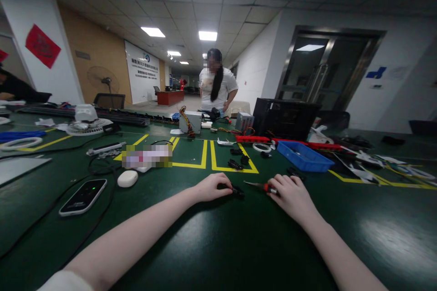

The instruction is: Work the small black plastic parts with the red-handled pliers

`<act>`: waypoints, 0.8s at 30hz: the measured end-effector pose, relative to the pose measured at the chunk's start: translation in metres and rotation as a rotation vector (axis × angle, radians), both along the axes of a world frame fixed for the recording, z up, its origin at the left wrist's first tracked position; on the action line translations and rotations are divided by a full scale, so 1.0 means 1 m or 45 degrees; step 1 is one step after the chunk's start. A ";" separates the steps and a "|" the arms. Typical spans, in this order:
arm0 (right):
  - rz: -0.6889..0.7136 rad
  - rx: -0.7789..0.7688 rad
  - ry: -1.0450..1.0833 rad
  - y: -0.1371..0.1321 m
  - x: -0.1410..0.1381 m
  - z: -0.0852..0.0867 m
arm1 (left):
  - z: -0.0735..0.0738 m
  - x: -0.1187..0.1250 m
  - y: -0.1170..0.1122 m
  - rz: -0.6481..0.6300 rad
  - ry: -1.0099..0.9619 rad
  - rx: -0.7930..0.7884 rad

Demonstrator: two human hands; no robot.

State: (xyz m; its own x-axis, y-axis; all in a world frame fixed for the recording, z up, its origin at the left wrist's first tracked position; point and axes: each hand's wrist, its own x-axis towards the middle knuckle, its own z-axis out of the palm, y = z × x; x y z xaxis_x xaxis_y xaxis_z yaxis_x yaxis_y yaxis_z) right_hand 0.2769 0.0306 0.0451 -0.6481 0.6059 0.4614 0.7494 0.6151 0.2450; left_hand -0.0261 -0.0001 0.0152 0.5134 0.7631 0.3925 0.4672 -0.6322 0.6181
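At the centre of the frame, a small black part (238, 192) and a red-handled hand tool with a thin metal tip (265, 187) are held

Near the middle of the frame, the small black part is pinched in the grip of the left hand (213, 186), with thumb and fingers closed around its left end. Its right end is left exposed, but its exact form is too small and dark to be made out. Whether it is rested on the glossy dark green counter (218, 245) cannot be told. Right of centre, the hand tool is wrapped by the curled fingers of the right hand (290, 195), and its tip is pointed leftward, near the black part.

Above the hands, small black pieces (235, 164) are scattered within and beside an outline of yellow tape (213, 157). At centre right, a blue rectangular plastic tray (312, 166) is set down. At centre left, a smooth white rounded case (127, 178) is placed beside black cable, and farther left a flat white-edged device with a black face (84, 196) is laid, a green light shown on it. Higher in the frame, a grey metal box with bundled coloured wires (196, 122) and a large black box-shaped case (285, 118) are lined up toward the far edge. At upper centre, a standing person in a white shirt (216, 86) is seen.
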 end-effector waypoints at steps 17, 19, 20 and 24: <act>-0.159 -0.477 0.222 0.016 0.008 -0.014 | 0.003 0.005 -0.006 0.092 0.028 0.079; -0.105 -0.399 0.201 0.020 0.007 -0.012 | 0.004 0.006 -0.007 0.087 0.035 0.068; -0.073 -0.363 0.180 0.023 0.006 -0.011 | 0.004 0.006 -0.007 0.087 0.041 0.061; 0.099 -0.209 0.058 0.036 0.005 -0.008 | 0.007 0.007 -0.009 0.093 0.067 0.048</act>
